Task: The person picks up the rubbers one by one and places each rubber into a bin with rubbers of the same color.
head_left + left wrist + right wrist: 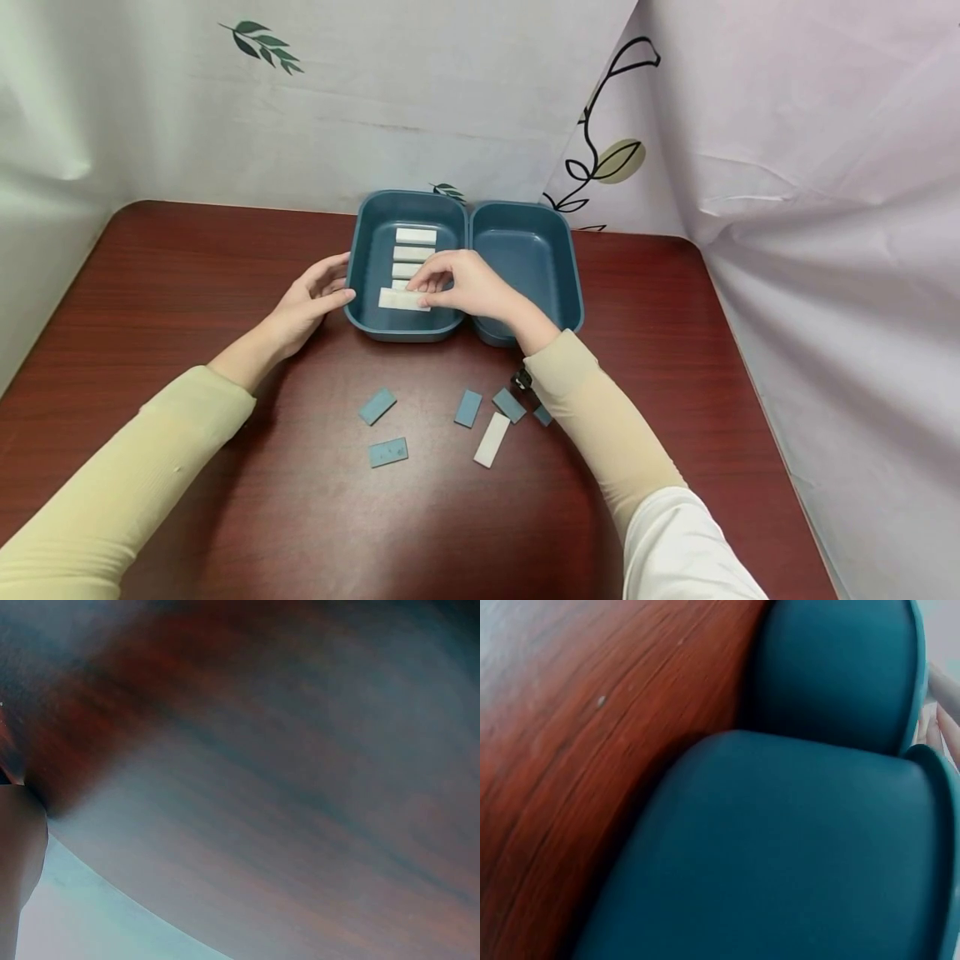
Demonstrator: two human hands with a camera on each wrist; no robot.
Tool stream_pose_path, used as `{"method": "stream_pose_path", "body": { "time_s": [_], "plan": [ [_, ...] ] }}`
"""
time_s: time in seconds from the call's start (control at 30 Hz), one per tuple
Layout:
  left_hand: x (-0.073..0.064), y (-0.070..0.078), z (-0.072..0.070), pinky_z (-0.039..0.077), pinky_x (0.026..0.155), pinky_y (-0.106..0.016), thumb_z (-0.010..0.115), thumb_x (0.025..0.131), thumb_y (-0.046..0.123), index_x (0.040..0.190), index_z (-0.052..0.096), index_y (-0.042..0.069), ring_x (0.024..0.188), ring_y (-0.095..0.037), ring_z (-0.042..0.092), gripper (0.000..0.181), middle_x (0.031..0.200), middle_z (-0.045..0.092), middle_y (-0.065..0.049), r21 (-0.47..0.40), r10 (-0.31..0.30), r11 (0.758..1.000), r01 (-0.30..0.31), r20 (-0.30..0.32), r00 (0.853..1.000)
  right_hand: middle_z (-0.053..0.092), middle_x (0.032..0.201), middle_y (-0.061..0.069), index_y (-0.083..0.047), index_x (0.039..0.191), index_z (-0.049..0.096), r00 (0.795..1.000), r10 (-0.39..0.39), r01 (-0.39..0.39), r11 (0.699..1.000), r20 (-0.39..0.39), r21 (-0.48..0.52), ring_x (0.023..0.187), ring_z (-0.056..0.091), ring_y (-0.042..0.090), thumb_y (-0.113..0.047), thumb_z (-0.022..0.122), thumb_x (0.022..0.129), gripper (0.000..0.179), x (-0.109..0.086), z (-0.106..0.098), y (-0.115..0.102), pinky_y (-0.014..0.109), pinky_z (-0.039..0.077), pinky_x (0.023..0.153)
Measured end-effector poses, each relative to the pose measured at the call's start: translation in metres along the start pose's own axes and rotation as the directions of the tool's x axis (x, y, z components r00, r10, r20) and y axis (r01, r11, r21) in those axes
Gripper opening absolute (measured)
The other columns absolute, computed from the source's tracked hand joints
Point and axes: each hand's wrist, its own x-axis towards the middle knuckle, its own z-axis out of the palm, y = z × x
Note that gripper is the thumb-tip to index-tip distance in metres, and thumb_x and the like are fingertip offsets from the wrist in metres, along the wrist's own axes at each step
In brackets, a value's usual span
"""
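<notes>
A blue two-part box [370, 321] lies unfolded at the back of the table, its left half holding several white rectangular blocks [416, 237] in a column. My right hand [468, 283] reaches over that half and pinches a white block [400, 299] between thumb and fingers, close over the front end of the column. At the box's left side, my left hand [307, 302] rests against the outer wall with its thumb at the rim. In the right wrist view, the box's outer walls [780, 847] fill most of the picture, with fingers [946, 724] at the right edge.
In front of the box, several small blue blocks [377, 406] and one white block [492, 440] lie scattered on the dark red table [315, 517]. The box's right half [517, 250] stands beside the left. White patterned cloth [337, 125] hangs behind.
</notes>
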Motion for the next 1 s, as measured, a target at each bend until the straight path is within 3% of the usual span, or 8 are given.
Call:
{"method": "stream_pose_path", "body": {
  "time_s": [0.27,0.53,1.0],
  "plan": [
    [-0.001,-0.001,-0.002,0.043,0.104,-0.013,0.059,0.109,0.012,0.167,0.031,0.014,0.132,-0.006,0.052,0.064,0.151,0.048,0.003,0.002,-0.009,1.0,0.009,0.005,1.0,0.075,0.104,0.01,-0.005,0.111,0.081,0.998,0.062,-0.059,0.986,0.009,-0.154,0.093,0.07,0.019,-0.007,0.08,0.096,0.015,0.008,0.001,0.006,0.023,0.059,0.086],
    [0.0,-0.001,-0.002,0.043,0.104,-0.013,0.059,0.109,0.012,0.167,0.032,0.013,0.132,-0.007,0.053,0.064,0.152,0.048,0.0,-0.007,0.001,1.0,-0.001,0.006,1.0,0.075,0.102,0.005,-0.01,0.109,0.082,0.994,0.1,-0.077,0.936,0.049,-0.344,0.093,0.07,0.016,-0.01,0.077,0.098,0.012,0.016,0.004,0.006,0.025,0.057,0.085],
    [0.001,-0.001,-0.002,0.043,0.105,-0.013,0.059,0.11,0.013,0.167,0.031,0.014,0.132,-0.007,0.053,0.064,0.155,0.046,-0.004,0.001,-0.001,1.0,0.001,0.006,1.0,0.078,0.1,0.001,-0.016,0.109,0.083,0.979,0.183,-0.127,0.886,0.085,-0.445,0.092,0.071,0.014,-0.017,0.081,0.096,0.013,0.025,0.008,0.005,0.027,0.056,0.085]
  ]
}}
